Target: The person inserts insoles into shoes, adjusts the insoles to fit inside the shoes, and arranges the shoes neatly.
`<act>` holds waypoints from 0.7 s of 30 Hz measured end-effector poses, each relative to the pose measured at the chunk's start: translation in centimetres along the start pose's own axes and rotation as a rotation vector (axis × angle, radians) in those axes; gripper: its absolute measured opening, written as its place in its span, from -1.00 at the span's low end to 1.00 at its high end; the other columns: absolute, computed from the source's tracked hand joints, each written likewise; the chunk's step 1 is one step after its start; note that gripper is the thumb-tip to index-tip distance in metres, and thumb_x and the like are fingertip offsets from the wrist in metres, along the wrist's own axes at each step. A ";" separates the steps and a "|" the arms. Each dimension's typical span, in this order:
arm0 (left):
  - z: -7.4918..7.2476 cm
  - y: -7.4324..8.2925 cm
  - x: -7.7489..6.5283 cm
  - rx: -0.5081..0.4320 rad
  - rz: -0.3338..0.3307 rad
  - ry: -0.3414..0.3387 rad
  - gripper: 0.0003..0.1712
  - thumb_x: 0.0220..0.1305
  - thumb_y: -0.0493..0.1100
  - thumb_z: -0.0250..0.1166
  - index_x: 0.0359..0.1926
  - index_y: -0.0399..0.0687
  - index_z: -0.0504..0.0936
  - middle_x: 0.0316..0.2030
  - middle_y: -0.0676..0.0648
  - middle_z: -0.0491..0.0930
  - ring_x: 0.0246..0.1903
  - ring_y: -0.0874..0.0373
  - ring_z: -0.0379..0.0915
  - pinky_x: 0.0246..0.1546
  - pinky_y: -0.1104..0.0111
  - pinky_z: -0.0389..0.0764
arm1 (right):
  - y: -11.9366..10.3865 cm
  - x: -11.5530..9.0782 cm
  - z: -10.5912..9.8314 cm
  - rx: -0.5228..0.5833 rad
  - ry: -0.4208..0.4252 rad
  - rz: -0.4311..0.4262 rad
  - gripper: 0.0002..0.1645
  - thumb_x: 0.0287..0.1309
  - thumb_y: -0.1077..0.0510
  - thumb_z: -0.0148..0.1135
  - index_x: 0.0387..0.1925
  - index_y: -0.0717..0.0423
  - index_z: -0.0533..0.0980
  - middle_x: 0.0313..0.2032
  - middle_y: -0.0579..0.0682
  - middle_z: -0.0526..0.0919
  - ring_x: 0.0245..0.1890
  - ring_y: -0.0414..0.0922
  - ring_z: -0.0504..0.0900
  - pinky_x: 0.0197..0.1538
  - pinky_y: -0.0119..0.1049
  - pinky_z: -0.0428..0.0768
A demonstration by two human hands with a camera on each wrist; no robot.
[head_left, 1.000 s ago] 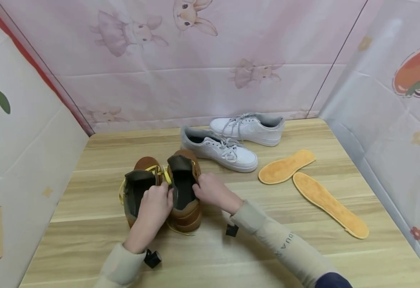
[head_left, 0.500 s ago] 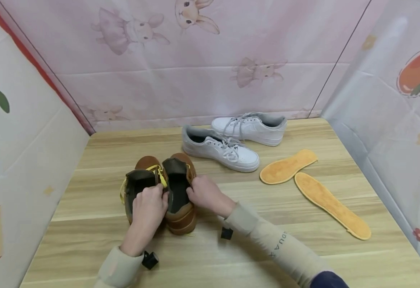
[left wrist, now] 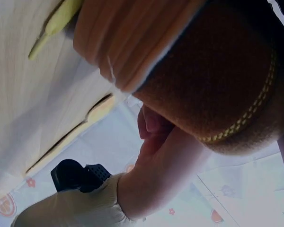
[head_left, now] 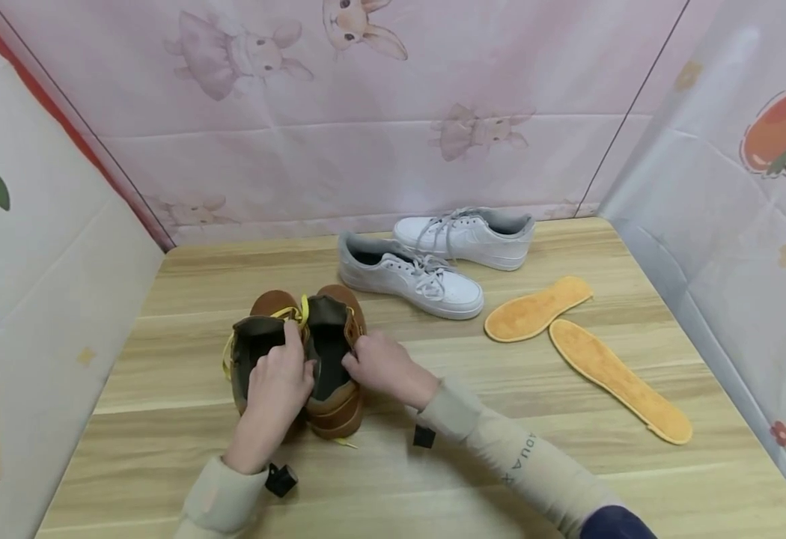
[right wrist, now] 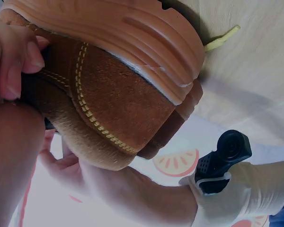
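Two brown suede shoes stand side by side, toes away from me: a left shoe (head_left: 272, 302) and a right shoe (head_left: 334, 418), both with dark linings and yellow laces (head_left: 304, 308). My right hand (head_left: 388, 368) grips the right shoe's outer side, thumb inside the collar. Between the shoes, my left hand (head_left: 278, 378) holds that shoe's inner edge, its index finger stretched toward the lace; part of its grip is hidden. The shoe's heel (left wrist: 203, 80) fills much of the left wrist view. The right wrist view shows the sole (right wrist: 146, 33) and right-hand fingers (right wrist: 14, 56) on the upper.
Two white sneakers, a nearer one (head_left: 427, 290) and a farther one (head_left: 474, 241), stand at the back of the wooden table (head_left: 420, 486). Orange insoles, one upper (head_left: 534, 313) and one lower (head_left: 622, 382), lie on the right. Printed cloth walls (head_left: 366, 172) enclose the table.
The right brown shoe has shifted left against the other shoe, both hands going with it. My left index finger has straightened, and the yellow lace beside it now stands up in a loop.
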State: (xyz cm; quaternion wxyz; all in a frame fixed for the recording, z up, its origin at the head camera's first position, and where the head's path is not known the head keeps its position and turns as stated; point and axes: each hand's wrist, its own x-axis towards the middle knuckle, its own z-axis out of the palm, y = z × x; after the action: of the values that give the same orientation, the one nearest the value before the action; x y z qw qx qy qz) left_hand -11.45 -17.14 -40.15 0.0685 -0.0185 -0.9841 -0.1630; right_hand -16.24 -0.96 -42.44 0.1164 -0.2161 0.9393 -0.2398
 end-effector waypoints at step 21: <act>-7.0 4.9 4.7 -0.055 0.362 0.038 -0.87 0.24 -0.22 0.17 -0.45 -0.11 0.54 -0.71 0.03 0.40 -0.76 0.18 0.25 -0.73 0.35 0.28 | 1.6 -0.1 -9.7 0.020 0.224 -0.159 -0.60 0.20 0.04 0.12 -0.74 0.03 0.47 -0.78 -0.13 0.42 -0.77 -0.23 0.36 -0.63 -0.36 0.35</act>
State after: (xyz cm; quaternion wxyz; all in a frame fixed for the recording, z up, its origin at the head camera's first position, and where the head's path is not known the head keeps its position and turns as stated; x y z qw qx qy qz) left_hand -14.89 -14.74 -31.34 0.1146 -0.1943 -0.9583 -0.1753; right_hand -19.89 4.24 -34.93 -0.0066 -0.2604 0.9239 -0.2802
